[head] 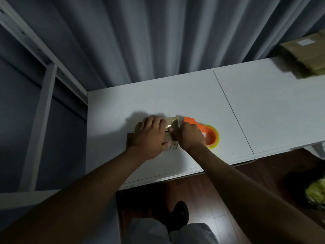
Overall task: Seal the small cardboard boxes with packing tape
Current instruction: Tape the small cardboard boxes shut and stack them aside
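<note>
Your left hand presses flat on the small box on the white worktop, grip spread open. Your right hand clamps its grip around the orange tape dispenser at the box's right edge.

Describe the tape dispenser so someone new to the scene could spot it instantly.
Start at the white table in front of the grey curtain. Near its front edge, the person's right hand grips the tape dispenser, right beside the small cardboard box that the left hand rests on. It is the only bright orange thing, carrying a yellowish tape roll.
</note>
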